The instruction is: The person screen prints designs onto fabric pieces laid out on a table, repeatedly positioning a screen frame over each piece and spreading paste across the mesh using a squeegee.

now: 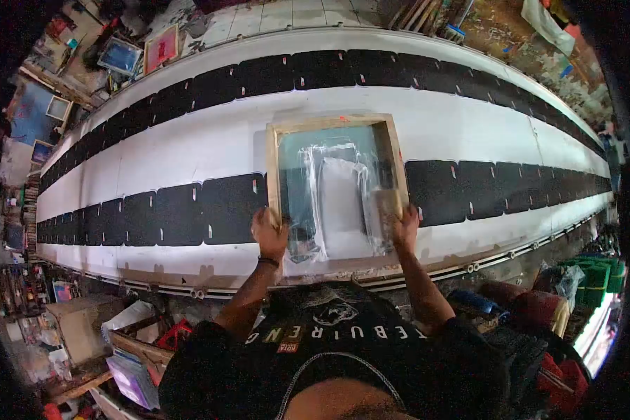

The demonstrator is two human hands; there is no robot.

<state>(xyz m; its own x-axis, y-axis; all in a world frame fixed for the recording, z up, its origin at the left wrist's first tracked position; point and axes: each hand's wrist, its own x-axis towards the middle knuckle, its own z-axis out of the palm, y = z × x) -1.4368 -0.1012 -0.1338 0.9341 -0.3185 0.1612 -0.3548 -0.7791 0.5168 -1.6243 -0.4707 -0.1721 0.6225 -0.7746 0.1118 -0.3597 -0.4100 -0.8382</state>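
Note:
A wooden-framed printing screen [274,168] lies on the long white table in front of me, over the near row of black fabric pieces [234,205]. Its pale mesh carries white ink smears around a lighter rectangular area. My left hand [269,234] is closed around the left side of the frame, near its lower corner. At the right side, my right hand [404,228] is closed on a wooden-handled squeegee [389,204], which is blurred and stands inside the frame near the right rail. The squeegee's lower edge is hard to make out.
The white table [210,140] curves across the view, with a second row of black pieces [322,70] along its far side. A pipe rail [472,268] follows the near edge. Cardboard boxes [84,325] stand at lower left; green stacked material [595,276] is at right.

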